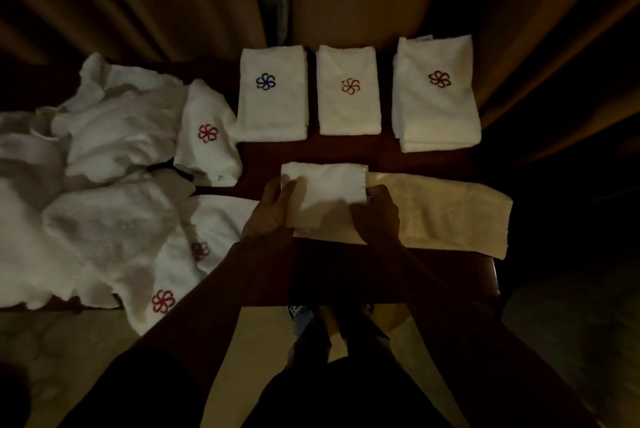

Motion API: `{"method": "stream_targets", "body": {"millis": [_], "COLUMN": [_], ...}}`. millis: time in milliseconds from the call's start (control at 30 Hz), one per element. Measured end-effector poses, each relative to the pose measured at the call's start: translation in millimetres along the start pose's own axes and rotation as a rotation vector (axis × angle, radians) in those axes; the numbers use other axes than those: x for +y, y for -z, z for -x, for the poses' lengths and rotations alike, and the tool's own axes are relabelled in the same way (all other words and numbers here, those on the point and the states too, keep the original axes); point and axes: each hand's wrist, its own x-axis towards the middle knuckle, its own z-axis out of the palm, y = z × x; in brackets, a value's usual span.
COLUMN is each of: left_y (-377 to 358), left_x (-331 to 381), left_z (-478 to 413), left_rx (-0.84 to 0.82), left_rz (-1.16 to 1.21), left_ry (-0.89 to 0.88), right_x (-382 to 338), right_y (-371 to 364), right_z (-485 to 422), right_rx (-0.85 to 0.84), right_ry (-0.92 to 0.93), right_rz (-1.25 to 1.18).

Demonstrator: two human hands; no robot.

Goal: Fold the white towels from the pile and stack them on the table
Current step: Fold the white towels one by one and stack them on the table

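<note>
A long white towel (pixel 443 209) lies across the dark table (pixel 346 154) in front of me, its left end folded over into a flap (pixel 329 190). My left hand (pixel 273 201) grips the flap's left edge, thumb on top. At the flap's right edge my right hand (pixel 375 213) pinches the cloth. A loose pile of white towels (pixel 114 164) with red flower emblems covers the table's left side. Along the far edge sit three folded stacks: one with a blue emblem (pixel 273 95), one with a red emblem (pixel 349 92), and a taller one (pixel 438 95) on the right.
Brown curtains (pixel 156 2) hang behind the table. The table's right edge (pixel 495 275) is close to the towel's end. Below the front edge I see my feet (pixel 329 320) on a pale floor. The room is dim.
</note>
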Motion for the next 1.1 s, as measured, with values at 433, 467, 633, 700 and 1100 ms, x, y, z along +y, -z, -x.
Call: {"method": "stream_targets", "body": {"millis": [433, 467, 633, 700, 1100], "left_y": [-21.4, -21.0, -20.0, -26.4, -22.5], "left_x": [33.3, 34.1, 43.4, 44.7, 82.3], "left_z": [-11.6, -12.9, -23.1, -26.5, -51.4], "left_rx": [-0.093, -0.112, 0.070, 0.106, 0.074], "left_rz": [-0.392, -0.395, -0.345, -0.346, -0.405], "left_ry": [-0.132, -0.119, -0.116, -0.129, -0.111], "right_x": [44.6, 49.5, 57.7, 59.6, 77.9], "right_y": [33.6, 32.6, 29.6, 28.7, 59.9], "right_z": [-9.5, -10.2, -6.8, -8.6, -16.4], "right_rx": [0.125, 0.111, 0.146, 0.034, 0.147], "right_ry": [0.027, 0.024, 0.221, 0.218, 0.292], "right_rz": [-0.010, 0.035, 0.423, 0.498, 0.292]}}
